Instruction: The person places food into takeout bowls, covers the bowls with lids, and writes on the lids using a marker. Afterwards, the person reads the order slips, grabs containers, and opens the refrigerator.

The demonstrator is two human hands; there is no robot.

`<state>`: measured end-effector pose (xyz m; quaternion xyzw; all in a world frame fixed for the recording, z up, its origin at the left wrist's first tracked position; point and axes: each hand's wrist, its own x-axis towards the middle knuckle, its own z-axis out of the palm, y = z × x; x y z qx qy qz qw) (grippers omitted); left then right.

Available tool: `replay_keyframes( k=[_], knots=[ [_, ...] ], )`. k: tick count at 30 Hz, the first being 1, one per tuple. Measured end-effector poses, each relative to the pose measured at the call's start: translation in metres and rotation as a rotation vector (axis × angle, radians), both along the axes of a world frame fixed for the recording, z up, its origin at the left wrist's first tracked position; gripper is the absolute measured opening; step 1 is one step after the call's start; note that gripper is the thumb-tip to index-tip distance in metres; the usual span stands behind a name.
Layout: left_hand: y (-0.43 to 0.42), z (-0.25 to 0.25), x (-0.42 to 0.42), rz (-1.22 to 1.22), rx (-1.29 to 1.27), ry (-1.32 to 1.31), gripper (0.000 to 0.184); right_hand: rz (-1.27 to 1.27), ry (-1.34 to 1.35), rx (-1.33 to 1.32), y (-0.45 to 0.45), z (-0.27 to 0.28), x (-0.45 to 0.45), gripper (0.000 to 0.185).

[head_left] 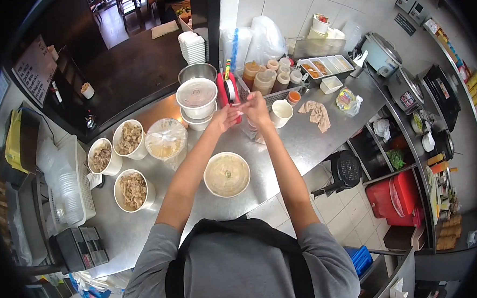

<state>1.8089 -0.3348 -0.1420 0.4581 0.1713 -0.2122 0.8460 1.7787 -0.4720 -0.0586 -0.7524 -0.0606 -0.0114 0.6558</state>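
Note:
Both hands are close together beyond the round bowl, in front of a red tape dispenser [222, 89] with a pale roll. My left hand [226, 118] is turned partly palm up, its fingers stretched out toward my right hand. My right hand [257, 109] has its fingers drawn together over the left fingertips. Whatever it pinches, if anything, is too small to make out. Between my forearms stands a round bowl [227, 174] with a translucent lid. Left of the left hand, lidded white tubs [197, 96] are stacked beside a metal bowl [198, 71].
Three paper bowls of meat [132, 191] and a bagged container [166, 140] stand left on the steel counter [203, 201]. Right are a white cup [281, 113], sauce bottles [263, 81], a crumpled brown cloth [316, 116] and a condiment tray [325, 66]. A white basket [80, 178] holds lids.

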Motion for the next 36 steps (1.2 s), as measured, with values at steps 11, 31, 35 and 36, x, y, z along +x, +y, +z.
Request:
replay_keyframes(
  k=[11,31,35,36],
  knots=[
    [-0.016,-0.021,0.017,0.2,0.105,-0.127,0.03,0.178,0.208,0.135,-0.06,0.023,-0.209,0.017],
    [-0.045,-0.009,0.002,0.446,0.814,-0.376,0.013,0.063,0.227,0.191,-0.058,0.0,-0.229,0.008],
    [-0.03,-0.013,0.002,0.255,0.496,-0.441,0.01,0.057,0.286,0.152,-0.059,0.0,-0.242,0.01],
    [-0.025,-0.015,-0.004,0.246,0.324,-0.469,0.01,0.068,0.298,0.155,-0.059,0.003,-0.25,0.01]
  ],
)
